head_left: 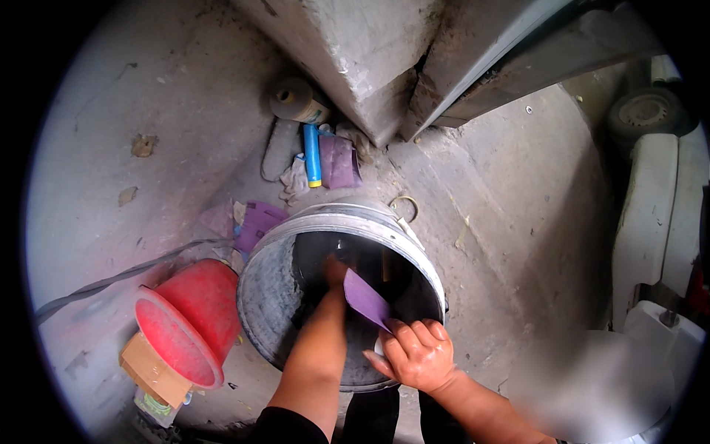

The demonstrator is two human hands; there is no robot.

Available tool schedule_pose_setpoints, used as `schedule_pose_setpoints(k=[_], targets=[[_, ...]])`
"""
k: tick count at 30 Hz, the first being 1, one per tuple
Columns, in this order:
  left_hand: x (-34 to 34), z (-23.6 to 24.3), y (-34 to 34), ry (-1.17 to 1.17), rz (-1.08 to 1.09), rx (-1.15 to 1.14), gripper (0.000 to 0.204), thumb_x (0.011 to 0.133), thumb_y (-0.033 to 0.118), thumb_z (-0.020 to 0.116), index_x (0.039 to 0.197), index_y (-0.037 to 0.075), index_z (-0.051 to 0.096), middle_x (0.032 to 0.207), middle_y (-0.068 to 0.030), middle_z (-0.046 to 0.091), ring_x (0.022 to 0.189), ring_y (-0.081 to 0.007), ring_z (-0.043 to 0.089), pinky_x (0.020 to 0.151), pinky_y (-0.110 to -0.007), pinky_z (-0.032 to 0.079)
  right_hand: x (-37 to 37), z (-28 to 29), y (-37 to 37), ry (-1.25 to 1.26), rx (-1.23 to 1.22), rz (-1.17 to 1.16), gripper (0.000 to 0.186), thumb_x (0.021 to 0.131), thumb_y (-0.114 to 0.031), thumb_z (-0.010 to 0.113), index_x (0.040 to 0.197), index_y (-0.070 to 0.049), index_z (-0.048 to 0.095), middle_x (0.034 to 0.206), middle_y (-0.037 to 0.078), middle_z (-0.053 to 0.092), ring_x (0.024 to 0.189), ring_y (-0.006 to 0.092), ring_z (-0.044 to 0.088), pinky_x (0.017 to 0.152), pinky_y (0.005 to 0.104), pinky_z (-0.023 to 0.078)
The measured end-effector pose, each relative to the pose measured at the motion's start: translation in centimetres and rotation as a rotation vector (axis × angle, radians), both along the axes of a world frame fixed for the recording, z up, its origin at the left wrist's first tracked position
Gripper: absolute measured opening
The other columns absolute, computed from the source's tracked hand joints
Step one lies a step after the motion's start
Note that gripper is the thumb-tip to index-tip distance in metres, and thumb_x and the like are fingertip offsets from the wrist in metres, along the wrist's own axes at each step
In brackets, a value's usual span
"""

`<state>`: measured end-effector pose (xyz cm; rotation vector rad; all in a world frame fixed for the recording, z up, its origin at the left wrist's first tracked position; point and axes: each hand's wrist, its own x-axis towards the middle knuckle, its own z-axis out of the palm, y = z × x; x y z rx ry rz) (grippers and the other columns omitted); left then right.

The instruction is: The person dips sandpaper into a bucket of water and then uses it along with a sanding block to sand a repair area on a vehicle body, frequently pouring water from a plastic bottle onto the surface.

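A large grey-white bucket with dark liquid inside stands in front of me. My left hand reaches down into it; the fingers are lost in the dark, so their pose does not show. At the bucket's near right rim, my right hand is closed on a purple sheet of sandpaper, which slants up to the left over the opening. Something small and white shows by that hand's fingers; its kind is unclear.
A red bucket lies tipped at the left, beside a cardboard box. Behind the big bucket are a blue tube, purple sheets and a roll. A pillar rises beyond; a wheel and white panels stand right.
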<state>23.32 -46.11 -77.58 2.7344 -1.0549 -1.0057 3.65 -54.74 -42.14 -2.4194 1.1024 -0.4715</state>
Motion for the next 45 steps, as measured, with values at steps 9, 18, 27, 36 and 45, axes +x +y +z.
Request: schedule_pose_setpoints(k=[9,18,27,36,45], targets=[[-1.2,-3.1,2.2,-0.312,-0.167,0.019,0.060,0.088,0.055,0.057,0.121,0.005,0.064,0.107,-0.0237,0.068,0.108,-0.0378,0.063,0.101,-0.047,0.044,0.0,0.0,0.0,-0.009,-0.003,-0.010,0.033,0.068,-0.040,0.077,0.080,-0.010,0.066,0.089,0.006,0.064,0.071,0.0195,0.056,0.067,0.0326,0.041],[2.2,-9.8,3.6,0.229,-0.471,0.483,0.064,0.089,0.056,0.051,0.125,0.005,0.062,0.139,-0.0245,0.050,0.132,-0.0359,0.046,0.111,-0.042,0.036,0.1,-0.1,0.0,-0.005,0.008,-0.001,0.032,0.069,-0.040,0.077,0.079,-0.011,0.066,0.089,0.006,0.064,0.071,0.0191,0.057,0.067,0.0324,0.041],[-1.0,-8.1,4.6,-0.003,-0.328,0.143,0.050,0.089,0.046,0.052,0.122,0.010,0.066,0.132,-0.0163,0.058,0.125,-0.0336,0.052,0.106,-0.044,0.041,-0.1,-0.1,0.1,0.028,0.029,-0.008,0.027,0.073,-0.036,0.075,0.077,-0.013,0.062,0.093,0.005,0.063,0.076,0.0185,0.056,0.071,0.0309,0.039],[4.8,-11.6,6.6,-0.080,-0.841,0.205,0.034,0.093,0.036,0.048,0.088,0.019,0.077,0.094,-0.0085,0.073,0.095,-0.0293,0.068,0.111,-0.049,0.035,0.7,0.3,0.1,-0.021,0.034,0.024,0.027,0.071,-0.035,0.076,0.076,-0.013,0.061,0.096,0.006,0.063,0.077,0.0190,0.057,0.072,0.0311,0.040],[5.5,-6.2,3.0,0.229,-0.266,-0.205,0.034,0.093,0.043,0.052,0.091,0.019,0.076,0.110,-0.0122,0.071,0.109,-0.0310,0.063,0.113,-0.059,0.026,0.8,0.3,0.1,-0.080,0.027,0.026,0.029,0.070,-0.037,0.077,0.078,-0.011,0.065,0.089,0.005,0.064,0.071,0.0187,0.057,0.067,0.0322,0.040]])
